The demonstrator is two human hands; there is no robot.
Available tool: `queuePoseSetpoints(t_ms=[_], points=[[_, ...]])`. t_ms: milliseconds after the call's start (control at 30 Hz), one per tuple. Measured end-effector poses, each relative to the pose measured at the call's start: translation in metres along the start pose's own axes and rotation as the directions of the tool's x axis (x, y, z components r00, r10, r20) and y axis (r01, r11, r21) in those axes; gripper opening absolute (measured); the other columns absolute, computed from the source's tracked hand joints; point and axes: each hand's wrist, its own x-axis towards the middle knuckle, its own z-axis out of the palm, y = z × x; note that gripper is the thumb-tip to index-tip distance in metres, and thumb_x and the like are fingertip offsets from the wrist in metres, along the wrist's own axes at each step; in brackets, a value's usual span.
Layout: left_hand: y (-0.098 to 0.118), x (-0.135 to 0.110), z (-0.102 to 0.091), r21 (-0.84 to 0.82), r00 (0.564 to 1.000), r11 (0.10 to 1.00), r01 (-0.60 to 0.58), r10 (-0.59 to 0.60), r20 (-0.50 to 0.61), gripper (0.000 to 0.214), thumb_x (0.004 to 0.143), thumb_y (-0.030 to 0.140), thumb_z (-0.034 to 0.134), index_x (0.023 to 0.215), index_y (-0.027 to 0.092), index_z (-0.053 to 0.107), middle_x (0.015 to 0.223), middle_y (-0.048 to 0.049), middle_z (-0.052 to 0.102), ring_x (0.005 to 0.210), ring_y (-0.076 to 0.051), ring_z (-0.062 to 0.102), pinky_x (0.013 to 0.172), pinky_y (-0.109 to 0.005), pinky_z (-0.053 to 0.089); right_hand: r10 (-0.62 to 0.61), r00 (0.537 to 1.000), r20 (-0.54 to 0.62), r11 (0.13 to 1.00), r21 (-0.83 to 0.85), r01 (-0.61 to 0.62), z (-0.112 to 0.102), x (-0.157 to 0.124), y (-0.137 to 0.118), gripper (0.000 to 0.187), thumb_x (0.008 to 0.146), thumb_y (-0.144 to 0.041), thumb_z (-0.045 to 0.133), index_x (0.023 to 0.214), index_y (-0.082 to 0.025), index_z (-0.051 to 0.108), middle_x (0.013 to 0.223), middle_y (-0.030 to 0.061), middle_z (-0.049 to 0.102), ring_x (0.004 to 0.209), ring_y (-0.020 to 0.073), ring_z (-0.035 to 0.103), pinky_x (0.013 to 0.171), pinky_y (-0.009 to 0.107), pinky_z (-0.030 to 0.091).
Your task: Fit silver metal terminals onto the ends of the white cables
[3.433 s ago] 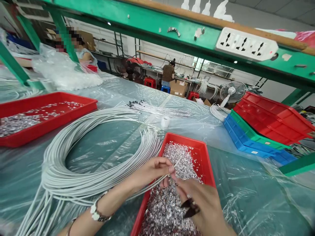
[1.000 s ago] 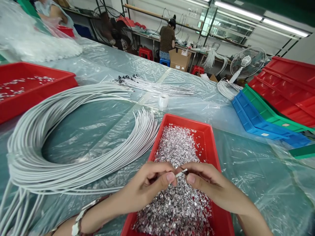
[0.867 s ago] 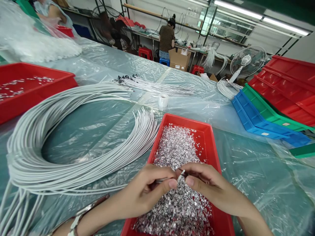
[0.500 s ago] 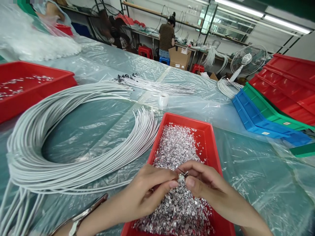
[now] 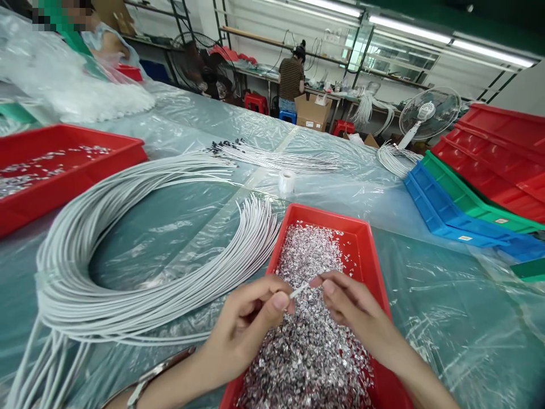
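Note:
My left hand point(image 5: 249, 321) is closed in a pinch on the end of a thin white wire point(image 5: 299, 290), just over a red tray point(image 5: 365, 250) heaped with small shiny metal terminals point(image 5: 307, 341). My right hand point(image 5: 353, 307) meets it from the right, thumb and forefinger pinched at the wire's tip; whatever small piece it holds is too tiny to make out. A large coil of grey-white wires point(image 5: 128, 267) lies on the plastic-covered table to the left, its cut ends fanned beside the tray.
A second red tray point(image 5: 63, 170) with scattered terminals sits far left. Stacked blue, green and red trays point(image 5: 472, 187) lie at right. A small tape roll point(image 5: 286, 180) and another wire bundle point(image 5: 272, 159) lie beyond. People work at the back.
The wire tip, buried between my pinched fingers half a second ago, now shows between the two hands, which have drawn slightly apart. The camera view has dropped a little.

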Motion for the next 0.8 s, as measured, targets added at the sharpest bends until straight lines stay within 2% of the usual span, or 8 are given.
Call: queuePoseSetpoints(t_ms=[67,167,233,300,400,533,667,800], points=[[0.000,0.001,0.001,0.020,0.996,0.997,0.070,-0.071,0.055,0.031,0.093,0.037,0.044,0.073,0.019,0.059,0.056,0.0034,0.045,0.048,-0.010,0.033,0.042,-0.022,0.025,-0.143,0.986,-0.091,0.986,-0.100,0.134,-0.003,-0.006,-0.008,0.016,0.087,-0.034,0.058,0.100,-0.027,0.059,0.063,-0.0065,0.029,0.053,0.0122,0.030,0.048,0.027,0.025],[-0.001,0.003,0.003,0.044,0.983,0.989,0.143,-0.147,0.107,0.033,0.091,0.041,0.046,0.071,0.018,0.059,0.053,0.0035,0.042,0.048,-0.010,0.034,0.043,-0.024,0.024,-0.360,0.926,-0.115,0.900,-0.303,0.312,-0.005,-0.019,-0.017,0.029,0.081,-0.020,0.064,0.105,-0.034,0.059,0.058,-0.0081,0.031,0.046,0.0114,0.029,0.043,0.026,0.024],[0.000,0.004,0.005,0.038,0.973,0.982,0.183,-0.187,0.134,0.033,0.090,0.042,0.047,0.071,0.017,0.058,0.054,0.0036,0.041,0.048,-0.010,0.032,0.042,-0.024,0.022,-0.447,0.892,-0.075,0.824,-0.422,0.377,-0.004,-0.025,-0.018,0.034,0.082,-0.015,0.063,0.109,-0.035,0.059,0.059,-0.0076,0.045,0.044,0.0106,0.036,0.041,0.025,0.029],[0.001,0.006,0.006,0.025,0.960,0.975,0.220,-0.221,0.174,0.032,0.089,0.041,0.047,0.070,0.017,0.057,0.056,0.0034,0.042,0.048,-0.010,0.031,0.042,-0.023,0.022,-0.499,0.866,-0.022,0.755,-0.502,0.422,-0.003,-0.027,-0.016,0.034,0.083,-0.012,0.061,0.110,-0.032,0.059,0.070,-0.0050,0.061,0.048,0.0100,0.048,0.046,0.024,0.038],[0.003,0.007,0.008,0.019,0.932,0.964,0.264,-0.260,0.251,0.032,0.088,0.040,0.047,0.068,0.016,0.056,0.055,0.0047,0.038,0.047,-0.009,0.026,0.041,-0.023,0.019,-0.527,0.849,0.047,0.703,-0.538,0.466,-0.003,-0.025,-0.013,0.028,0.083,-0.008,0.059,0.103,-0.026,0.061,0.079,-0.0032,0.068,0.058,0.0091,0.058,0.055,0.022,0.044],[0.001,0.007,0.008,0.019,0.922,0.963,0.267,-0.262,0.285,0.035,0.089,0.041,0.046,0.070,0.016,0.059,0.054,0.0043,0.039,0.047,-0.009,0.026,0.041,-0.024,0.018,-0.526,0.846,0.085,0.673,-0.567,0.475,-0.006,-0.024,-0.015,0.022,0.083,-0.007,0.059,0.097,-0.025,0.060,0.076,-0.0048,0.067,0.061,0.0073,0.060,0.056,0.020,0.043],[0.001,0.008,0.009,0.033,0.911,0.957,0.288,-0.284,0.297,0.034,0.089,0.042,0.047,0.072,0.016,0.060,0.053,0.0057,0.034,0.045,-0.009,0.024,0.040,-0.023,0.016,-0.524,0.845,0.105,0.628,-0.623,0.467,-0.008,-0.028,-0.018,0.025,0.082,-0.005,0.055,0.097,-0.025,0.057,0.078,-0.0053,0.068,0.065,0.0081,0.063,0.057,0.022,0.043],[0.002,0.010,0.011,0.033,0.899,0.947,0.320,-0.314,0.307,0.028,0.087,0.039,0.052,0.077,0.015,0.063,0.052,0.0073,0.033,0.041,-0.006,0.018,0.037,-0.021,0.011,-0.475,0.863,0.170,0.565,-0.693,0.448,-0.011,-0.032,-0.020,0.034,0.080,-0.004,0.049,0.106,-0.025,0.054,0.084,-0.0035,0.069,0.072,0.0112,0.065,0.060,0.025,0.043]])
